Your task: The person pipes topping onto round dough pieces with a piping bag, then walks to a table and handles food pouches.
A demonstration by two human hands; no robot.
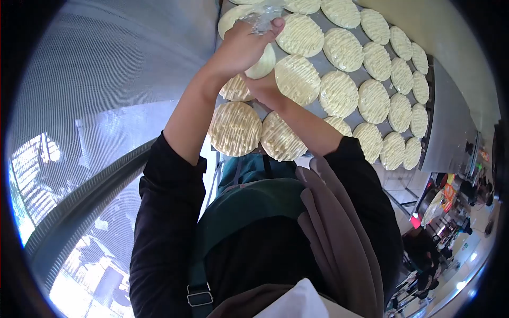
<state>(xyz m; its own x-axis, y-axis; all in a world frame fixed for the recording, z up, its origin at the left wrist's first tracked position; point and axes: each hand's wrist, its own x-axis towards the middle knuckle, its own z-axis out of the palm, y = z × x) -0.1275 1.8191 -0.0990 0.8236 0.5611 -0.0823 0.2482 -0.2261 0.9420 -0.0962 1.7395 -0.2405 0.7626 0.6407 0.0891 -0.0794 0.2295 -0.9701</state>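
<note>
My left hand (246,46) is closed around a crumpled clear plastic bag (263,15) at the top of the view, above the discs. Lower and a little to the right, my right hand (264,89) is beside a smooth pale round disc (263,63); its fingertips are hidden, so what it holds cannot be made out. Another smooth disc (229,20) shows partly behind my left hand. Round discs with cream-coloured stripes surround my hands, among them one (297,79) right of my right hand and one (235,129) at the near edge.
The discs lie in rows on a grey metal surface (450,114). A ribbed translucent sheet (116,58) hangs at the left, with a dark curved band (90,196) below. Far right, people (424,259) and an orange-red item (448,195) appear in the background.
</note>
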